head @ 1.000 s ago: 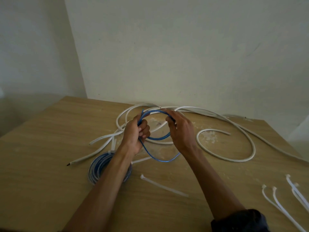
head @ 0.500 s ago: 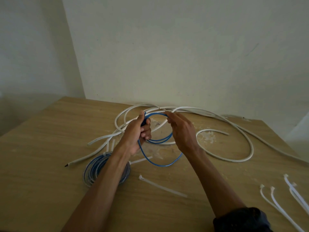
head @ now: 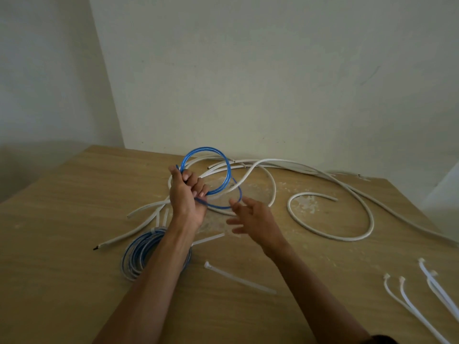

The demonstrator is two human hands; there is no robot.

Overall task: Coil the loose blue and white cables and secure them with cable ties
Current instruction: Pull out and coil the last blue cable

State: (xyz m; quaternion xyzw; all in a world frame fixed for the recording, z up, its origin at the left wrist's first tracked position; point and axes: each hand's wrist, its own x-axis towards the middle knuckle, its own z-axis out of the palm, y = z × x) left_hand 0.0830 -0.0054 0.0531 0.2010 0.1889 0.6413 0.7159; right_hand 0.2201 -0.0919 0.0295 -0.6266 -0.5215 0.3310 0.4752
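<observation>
My left hand [head: 187,194] grips a small coil of blue cable [head: 224,167], holding its loops upright above the table. My right hand [head: 250,218] hovers just right of it with fingers spread, holding nothing. A trailing blue loop [head: 239,198] hangs between the two hands. Loose white cables [head: 330,234] sprawl across the far and right side of the wooden table [head: 49,244]. A finished blue and white coil [head: 135,254] lies flat under my left forearm. One white cable tie [head: 238,278] lies near the middle.
Several more white cable ties [head: 422,289] lie at the right front of the table. A white cable end with a dark tip [head: 95,247] points left. Plain walls meet in a corner behind the table, whose left and far edges are in view.
My right hand has let go of the blue cable and drawn back, open. My left hand has raised the blue coil so that its loops stand higher.
</observation>
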